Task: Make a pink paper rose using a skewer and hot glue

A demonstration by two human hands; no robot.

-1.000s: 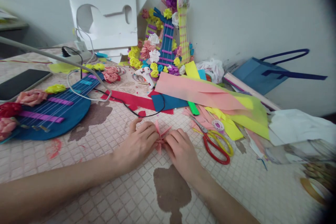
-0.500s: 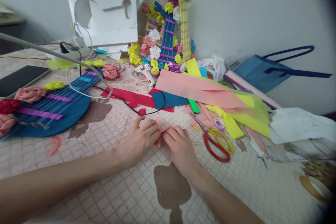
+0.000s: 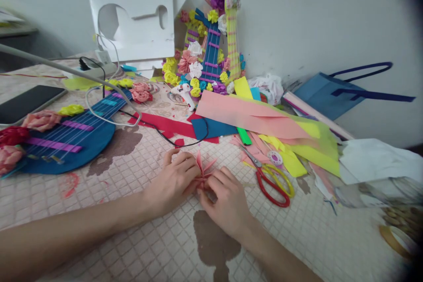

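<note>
A small pink paper piece (image 3: 205, 168) with pointed petals stands up between my two hands. My left hand (image 3: 180, 174) is closed on its left side, fingers bent and pressed together. On the other side my right hand (image 3: 224, 198) pinches its lower right part between thumb and fingers. The base of the piece is partly hidden by my fingertips. Red-handled scissors (image 3: 272, 187) lie to the right of my right hand, beside a small white spool (image 3: 275, 157).
Blue guitar-shaped craft (image 3: 99, 134) and phone (image 3: 31, 101) lie left. A white cable (image 3: 66, 67) arches over them. Behind are a glue gun (image 3: 185, 95), red strips (image 3: 165, 124), pink sheets (image 3: 244, 112) and flower-covered guitars (image 3: 211, 53). A tape roll (image 3: 393, 240) sits far right.
The pink piece shows more of its petals, spread upward. My right hand's thumb has come into view below it, apart from the fingers. The view has tilted slightly upward.
</note>
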